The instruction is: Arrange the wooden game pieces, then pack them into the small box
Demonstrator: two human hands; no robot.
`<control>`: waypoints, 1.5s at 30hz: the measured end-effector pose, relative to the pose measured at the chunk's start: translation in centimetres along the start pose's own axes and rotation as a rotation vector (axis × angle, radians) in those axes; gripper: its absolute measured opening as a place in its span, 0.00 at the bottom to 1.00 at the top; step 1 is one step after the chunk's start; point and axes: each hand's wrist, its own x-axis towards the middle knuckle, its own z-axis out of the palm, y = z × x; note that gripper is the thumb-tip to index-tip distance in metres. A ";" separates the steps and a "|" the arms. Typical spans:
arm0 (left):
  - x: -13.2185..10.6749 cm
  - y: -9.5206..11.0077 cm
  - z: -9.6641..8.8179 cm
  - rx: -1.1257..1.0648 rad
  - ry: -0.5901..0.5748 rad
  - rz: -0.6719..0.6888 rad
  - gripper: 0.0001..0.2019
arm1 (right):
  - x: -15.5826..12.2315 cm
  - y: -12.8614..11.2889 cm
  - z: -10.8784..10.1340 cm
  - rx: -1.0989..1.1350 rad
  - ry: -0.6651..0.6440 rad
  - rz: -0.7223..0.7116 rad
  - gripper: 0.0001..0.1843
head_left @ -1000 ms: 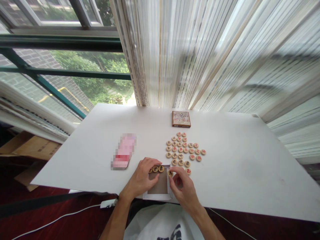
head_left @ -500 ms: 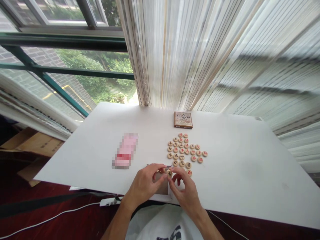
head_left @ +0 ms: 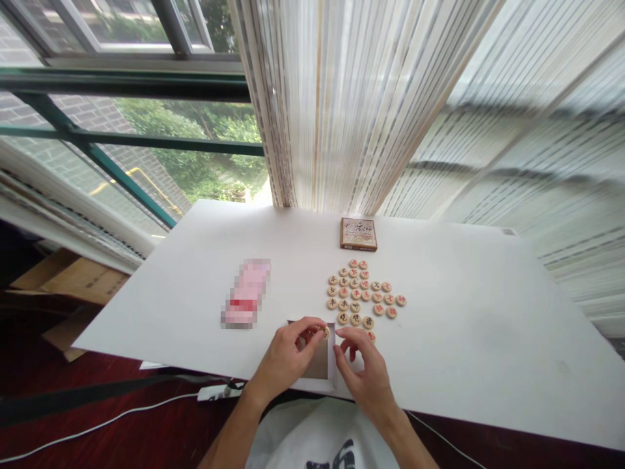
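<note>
Between the thumb and fingers of my left hand (head_left: 284, 355) is a round wooden Chinese chess piece (head_left: 325, 333), held over a shallow open box (head_left: 319, 383) near the table's front edge. My left fingers hide much of the box's left and far parts. Just right of the box, my right hand (head_left: 364, 365) has thumb and fingers apart with nothing between them. Several more chess pieces (head_left: 355, 320), marked in red or black, lie in loose rows beyond my right hand. One red-marked piece (head_left: 372, 337) is partly covered by its fingers.
A printed flat box (head_left: 359, 234) lies at the back of the white table (head_left: 463, 312). To the left is a blurred pink item (head_left: 248, 286). A power strip (head_left: 219, 392) with a white cable is below the front edge. Curtains (head_left: 336, 117) hang behind.
My right hand has let go of the chess piece and moved slightly right. My left hand now holds that piece alone, a little farther from me.
</note>
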 end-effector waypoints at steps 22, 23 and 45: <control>-0.2 -1.0 1.8 0.201 -0.068 0.017 0.05 | -0.8 1.5 0.1 -0.049 -0.052 0.060 0.11; -0.2 -1.1 1.8 0.246 -0.064 0.022 0.05 | -0.8 1.5 0.1 -0.054 -0.053 0.060 0.10; -0.6 -2.3 1.9 0.416 -0.098 0.121 0.10 | -1.0 1.7 0.1 -0.072 -0.092 0.063 0.10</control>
